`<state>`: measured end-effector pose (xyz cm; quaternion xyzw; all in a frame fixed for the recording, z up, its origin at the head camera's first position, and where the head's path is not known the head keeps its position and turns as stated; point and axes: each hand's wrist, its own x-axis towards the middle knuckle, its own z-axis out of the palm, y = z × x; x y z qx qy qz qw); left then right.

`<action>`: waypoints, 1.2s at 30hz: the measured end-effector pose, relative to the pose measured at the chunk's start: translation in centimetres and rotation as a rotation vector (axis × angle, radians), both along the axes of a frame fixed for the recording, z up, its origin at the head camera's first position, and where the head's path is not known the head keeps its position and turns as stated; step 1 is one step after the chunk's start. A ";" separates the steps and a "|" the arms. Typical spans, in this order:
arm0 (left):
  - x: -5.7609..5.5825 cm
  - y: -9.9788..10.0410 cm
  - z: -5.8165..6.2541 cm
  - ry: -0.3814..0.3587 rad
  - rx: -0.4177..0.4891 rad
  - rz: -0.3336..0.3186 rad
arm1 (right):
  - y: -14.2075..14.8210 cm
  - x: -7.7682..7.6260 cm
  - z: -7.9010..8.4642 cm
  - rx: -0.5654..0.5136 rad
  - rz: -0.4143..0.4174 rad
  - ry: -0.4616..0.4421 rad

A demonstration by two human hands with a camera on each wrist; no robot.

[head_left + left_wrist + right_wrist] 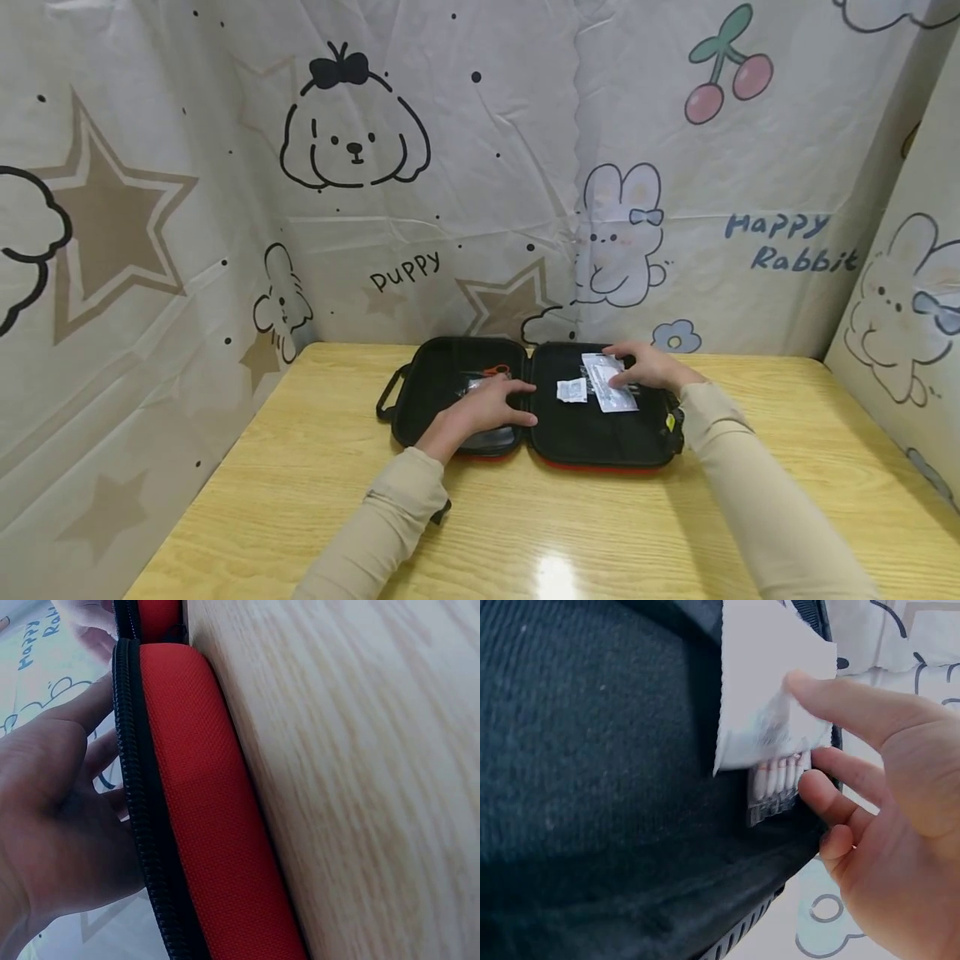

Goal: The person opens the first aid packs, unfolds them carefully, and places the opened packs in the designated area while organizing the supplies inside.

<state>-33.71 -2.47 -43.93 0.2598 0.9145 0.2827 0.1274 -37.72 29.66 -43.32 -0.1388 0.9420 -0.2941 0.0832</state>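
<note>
A black-lined zip case with a red outer shell lies unfolded on the table. Over its left half is my left hand, fingers apart and reaching toward the middle hinge. Orange-handled scissors lie beyond that hand, with other small items partly hidden under it. My right hand pinches a flat white packet above the right half, thumb on its face. Below the packet, near the curled fingers, shows a clear bag of cotton swabs. A smaller white sachet lies to the left of the packet.
The case's carry handle sticks out at the left, on the wooden table. Behind the table hangs a cloth printed with cartoon animals, and it continues along both sides.
</note>
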 end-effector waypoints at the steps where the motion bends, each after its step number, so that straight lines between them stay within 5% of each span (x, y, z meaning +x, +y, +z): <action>1: 0.0 0.0 0.0 0.003 0.002 -0.002 | 0.1 0.0 0.0 -0.001 0.007 0.008; 10: 0.3 0.2 0.0 -0.001 0.005 0.003 | 0.6 -0.1 -0.4 -0.073 -0.051 0.072; 17: 0.1 0.2 0.0 -0.010 0.004 0.010 | 1.1 0.6 1.1 -0.135 -0.088 0.158; 25: 0.1 0.1 0.1 -0.011 -0.008 0.010 | 1.6 1.9 3.0 -0.257 -0.086 0.090; 36: 0.2 0.1 0.1 -0.021 0.004 0.014 | 2.8 4.0 3.5 -0.437 -0.129 0.099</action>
